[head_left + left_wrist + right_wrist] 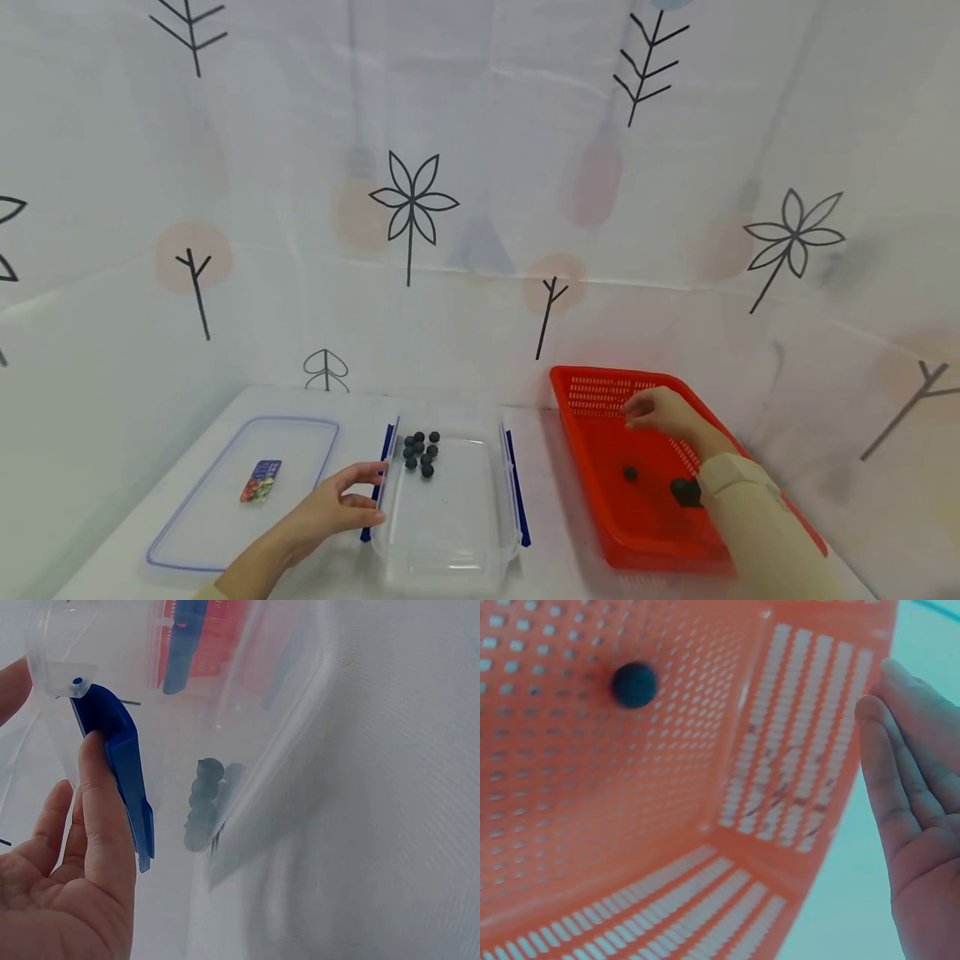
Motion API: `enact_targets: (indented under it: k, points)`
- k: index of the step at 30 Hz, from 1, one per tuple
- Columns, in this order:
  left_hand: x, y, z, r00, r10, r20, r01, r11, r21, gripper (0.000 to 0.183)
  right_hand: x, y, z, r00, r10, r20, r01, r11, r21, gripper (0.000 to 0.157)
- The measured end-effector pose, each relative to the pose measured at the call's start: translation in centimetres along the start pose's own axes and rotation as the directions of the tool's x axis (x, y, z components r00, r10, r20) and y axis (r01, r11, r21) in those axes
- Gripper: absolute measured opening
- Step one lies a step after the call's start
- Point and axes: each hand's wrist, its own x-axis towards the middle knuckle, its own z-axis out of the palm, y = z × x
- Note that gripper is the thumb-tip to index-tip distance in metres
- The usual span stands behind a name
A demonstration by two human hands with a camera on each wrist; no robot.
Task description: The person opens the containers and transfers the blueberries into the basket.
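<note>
Red basket [637, 521], lower right of frame: dark ball [631, 473] inside, right hand [663, 414] above, seemingly empty. Left hand [341, 504], relaxed, touches clear box [450, 508]. Ball transfer apparently underway; next move calls for pinching.

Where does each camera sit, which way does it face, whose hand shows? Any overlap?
Head: on the head, facing forward and down at the clear container and red basket; left hand, right hand and right sleeve show.
Left wrist: on that wrist, facing the container's side and blue latch; left hand shows.
Right wrist: on that wrist, facing into the basket with a dark ball; right hand shows.
Shared by head and right wrist: basket, right hand.
</note>
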Motion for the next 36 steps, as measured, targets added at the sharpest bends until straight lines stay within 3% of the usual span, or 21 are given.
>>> enact_targets:
  k: [3,17,36]
  points:
    - [-0.1,-0.1,-0.1,1.0,0.004,0.0,-0.004,1.0,0.0,0.074,0.4,-1.1,-0.1,0.999,-0.039,0.006,0.039,0.999,-0.01,0.022]
    - [-0.2,0.0,0.0,1.0,0.002,-0.005,-0.002,1.0,0.0,0.076,1.8,-6.7,0.7,0.999,-0.047,0.025,0.047,0.999,0.018,0.021]
    - [-0.3,0.0,0.1,1.0,0.002,-0.011,-0.002,1.0,0.013,0.074,3.2,-11.6,3.4,0.986,-0.147,0.075,0.137,0.983,0.121,0.021]
